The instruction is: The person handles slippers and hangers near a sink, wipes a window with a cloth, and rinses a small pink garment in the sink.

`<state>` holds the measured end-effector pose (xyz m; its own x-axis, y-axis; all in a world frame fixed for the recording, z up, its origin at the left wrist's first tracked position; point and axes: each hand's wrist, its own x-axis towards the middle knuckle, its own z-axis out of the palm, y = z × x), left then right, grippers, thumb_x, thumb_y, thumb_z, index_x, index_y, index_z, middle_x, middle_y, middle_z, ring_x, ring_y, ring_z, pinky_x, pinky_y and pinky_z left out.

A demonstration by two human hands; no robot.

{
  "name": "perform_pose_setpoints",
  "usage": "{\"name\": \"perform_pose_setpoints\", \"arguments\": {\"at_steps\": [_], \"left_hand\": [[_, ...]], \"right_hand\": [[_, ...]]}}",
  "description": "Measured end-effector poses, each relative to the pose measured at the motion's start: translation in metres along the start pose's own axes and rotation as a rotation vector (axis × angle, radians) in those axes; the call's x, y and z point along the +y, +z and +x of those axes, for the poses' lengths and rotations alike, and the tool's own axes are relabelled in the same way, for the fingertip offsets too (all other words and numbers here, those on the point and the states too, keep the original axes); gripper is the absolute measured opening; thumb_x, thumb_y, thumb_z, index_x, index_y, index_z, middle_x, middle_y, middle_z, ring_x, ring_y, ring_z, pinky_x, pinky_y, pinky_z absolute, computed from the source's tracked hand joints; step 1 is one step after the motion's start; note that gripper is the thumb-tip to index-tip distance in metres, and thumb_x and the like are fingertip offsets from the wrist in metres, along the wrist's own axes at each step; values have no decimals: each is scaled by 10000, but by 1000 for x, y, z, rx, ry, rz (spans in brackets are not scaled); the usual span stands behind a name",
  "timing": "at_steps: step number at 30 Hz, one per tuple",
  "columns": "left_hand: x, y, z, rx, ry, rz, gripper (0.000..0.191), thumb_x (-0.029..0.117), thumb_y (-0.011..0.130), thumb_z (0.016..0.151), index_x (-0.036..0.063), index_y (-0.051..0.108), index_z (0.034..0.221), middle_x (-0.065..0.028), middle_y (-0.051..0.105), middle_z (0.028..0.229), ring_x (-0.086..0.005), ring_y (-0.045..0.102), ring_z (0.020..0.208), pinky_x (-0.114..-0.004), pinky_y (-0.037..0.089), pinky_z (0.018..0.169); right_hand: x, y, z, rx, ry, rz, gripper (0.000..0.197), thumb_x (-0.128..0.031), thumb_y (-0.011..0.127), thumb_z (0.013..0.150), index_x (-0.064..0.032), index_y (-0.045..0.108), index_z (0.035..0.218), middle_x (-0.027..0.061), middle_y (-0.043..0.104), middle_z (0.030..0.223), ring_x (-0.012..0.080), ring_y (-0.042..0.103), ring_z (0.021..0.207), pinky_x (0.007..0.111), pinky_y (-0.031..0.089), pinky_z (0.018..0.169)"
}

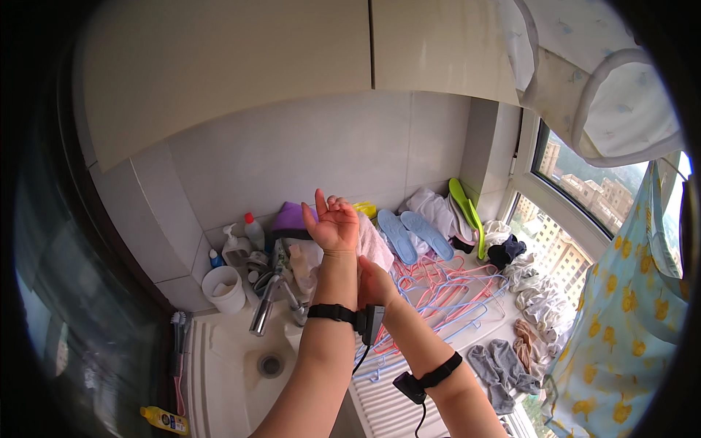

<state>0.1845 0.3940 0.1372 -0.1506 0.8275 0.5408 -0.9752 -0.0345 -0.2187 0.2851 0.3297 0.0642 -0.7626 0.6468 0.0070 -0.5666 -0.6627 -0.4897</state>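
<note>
My left hand is raised palm up with its fingers loosely apart and nothing in it. Just below it, my right hand is beside the left wrist, partly hidden behind the forearm; its fingers reach towards a pink towel, and whether they touch it I cannot tell. Both forearms wear black straps with small cabled devices. Under the left arm is a chrome faucet over a white sink. Red and blue wire hangers lie in a tangle to the right of my hands.
A white bucket and bottles stand behind the sink. Blue insoles, green insoles and grey socks lie to the right, near a window. A patterned cloth hangs at the right; a cabinet overhangs the counter.
</note>
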Motion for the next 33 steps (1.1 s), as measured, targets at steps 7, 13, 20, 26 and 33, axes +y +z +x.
{"name": "perform_pose_setpoints", "arguments": {"at_steps": [7, 13, 20, 26, 33], "left_hand": [[42, 0, -61, 359, 117, 760, 336, 404, 532, 853, 113, 626, 993, -37, 562, 748, -155, 492, 655, -299, 418, 571], [36, -33, -147, 1044, -350, 935, 406, 460, 485, 864, 176, 487, 1154, -46, 507, 1197, -230, 491, 1075, -488, 397, 867], [28, -39, -157, 827, -428, 569, 521, 527, 284, 915, 159, 450, 1244, -61, 491, 1279, -241, 449, 1200, -479, 353, 965], [33, -55, -153, 424, -573, 291, 460, 507, 288, 929, 138, 534, 1054, -26, 592, 1042, -214, 577, 865, -393, 477, 751], [19, -1, -138, 415, -498, 556, 480, 459, 278, 946, 125, 459, 1240, -47, 502, 1251, -200, 505, 1124, -393, 441, 904]], "right_hand": [[-18, 22, -9, 85, -163, -88, 491, -380, 303, 955, -42, 418, 1293, 130, 499, 1273, 277, 483, 1166, 423, 337, 1019], [-39, -6, -8, 381, -17, -899, 550, -459, 311, 951, -31, 480, 1252, 140, 550, 1193, 266, 541, 1077, 407, 434, 895], [-38, 62, -3, 337, -496, -507, 529, -519, 441, 881, -28, 608, 985, 70, 624, 850, 227, 599, 795, 359, 505, 699], [-9, 54, 57, -508, -191, 506, 593, -562, 369, 898, -84, 519, 1216, 109, 579, 1010, 242, 560, 934, 361, 523, 758], [-1, 33, 47, -409, -49, 123, 491, -442, 407, 933, -132, 432, 1313, 138, 573, 1146, 263, 586, 961, 397, 524, 778]]}}
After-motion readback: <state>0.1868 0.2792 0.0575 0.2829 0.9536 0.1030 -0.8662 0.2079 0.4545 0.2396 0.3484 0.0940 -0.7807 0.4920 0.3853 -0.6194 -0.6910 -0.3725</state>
